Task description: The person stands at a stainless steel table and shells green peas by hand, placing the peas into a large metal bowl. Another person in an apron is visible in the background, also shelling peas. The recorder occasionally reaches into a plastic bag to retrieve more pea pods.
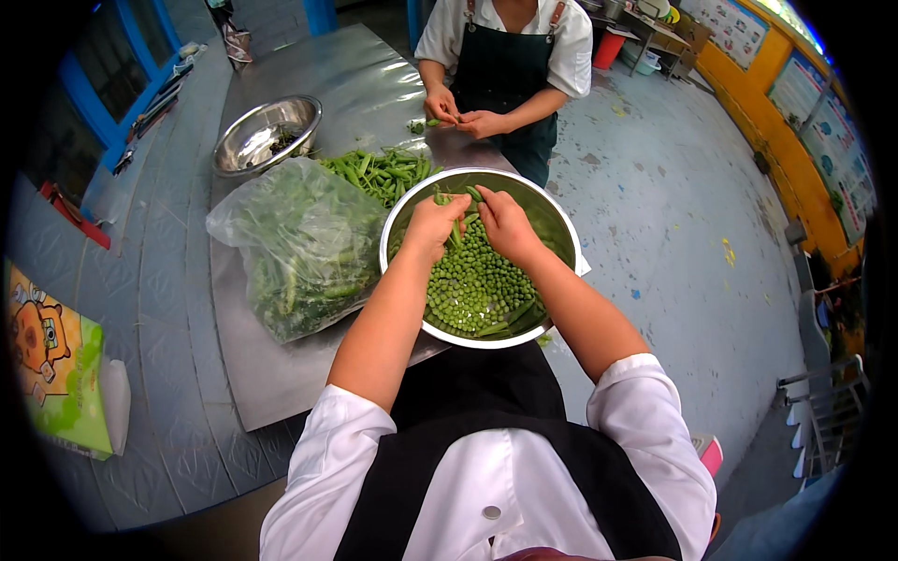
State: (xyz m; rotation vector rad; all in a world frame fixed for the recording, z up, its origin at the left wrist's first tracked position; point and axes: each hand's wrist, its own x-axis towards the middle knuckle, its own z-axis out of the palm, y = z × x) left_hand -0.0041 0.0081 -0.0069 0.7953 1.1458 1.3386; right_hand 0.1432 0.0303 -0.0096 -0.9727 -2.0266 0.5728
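Both hands (pixel 469 224) meet over the pea bowl (pixel 558 222), pods in fingers

Forearms reach forward from rolled white sleeves (pixel 339 430) and converge. Left hand (pixel 433 229): knuckles up, wrist bent inward, fingers curled around slim green pods (pixel 457 233). Right hand (pixel 505 227): just beside it, back of hand up, fingers pinching a short pod (pixel 474 194) at the tips. Both above the bowl's far half.

Bowl: round, wide, shiny steel rim. Inside: smooth round shelled peas (pixel 472 280), bright green, plus a few long flat pods (pixel 506 321) at the near side. Left of bowl: crinkled, translucent plastic bag (pixel 301 229) stuffed with green. Behind the bag: loose heap of pods (pixel 374 174). Farther back: smaller steel bowl (pixel 236 145), dark bits inside. Counter (pixel 267 374): smooth grey metal. Across it, an aproned co-worker (pixel 510 70) holds hands together.
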